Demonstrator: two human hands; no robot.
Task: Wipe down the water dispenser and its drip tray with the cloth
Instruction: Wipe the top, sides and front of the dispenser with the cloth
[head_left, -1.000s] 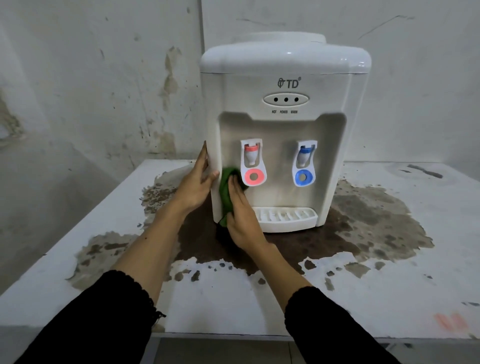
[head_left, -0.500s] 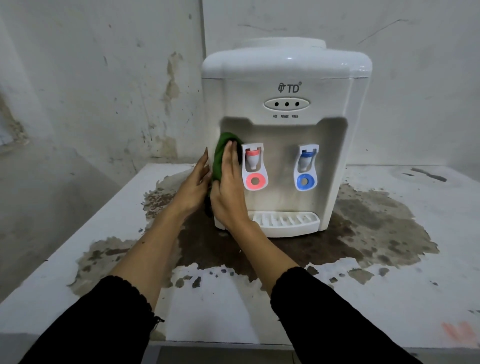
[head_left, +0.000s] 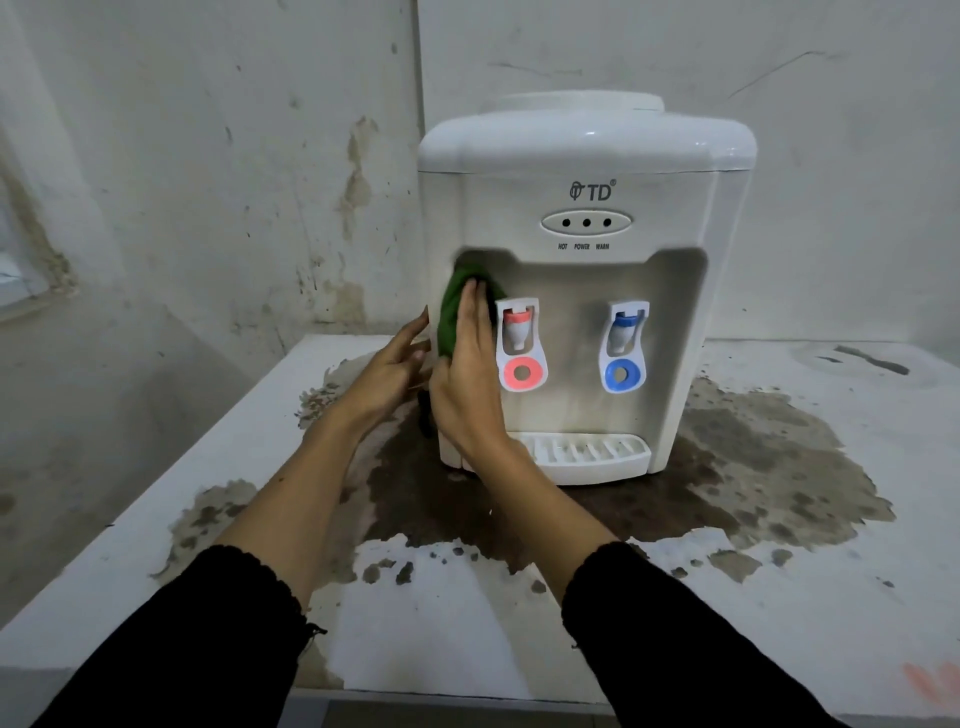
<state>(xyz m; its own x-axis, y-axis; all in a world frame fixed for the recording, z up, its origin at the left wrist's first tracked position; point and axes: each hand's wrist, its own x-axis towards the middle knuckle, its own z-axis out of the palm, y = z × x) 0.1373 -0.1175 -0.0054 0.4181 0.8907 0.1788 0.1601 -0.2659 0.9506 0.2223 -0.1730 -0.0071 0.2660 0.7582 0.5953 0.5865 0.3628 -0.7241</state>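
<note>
While the right hand presses the green cloth flat-palmed into the recess at ten o'clock of the red tap, the left hand rests open, steadying the water dispenser at its nine o'clock side. Judged mid-task: the drip tray, at six o'clock of the taps, appears unwiped. The worktop is white, badly stained around the unit. Walls are scuffed and peeling.
</note>
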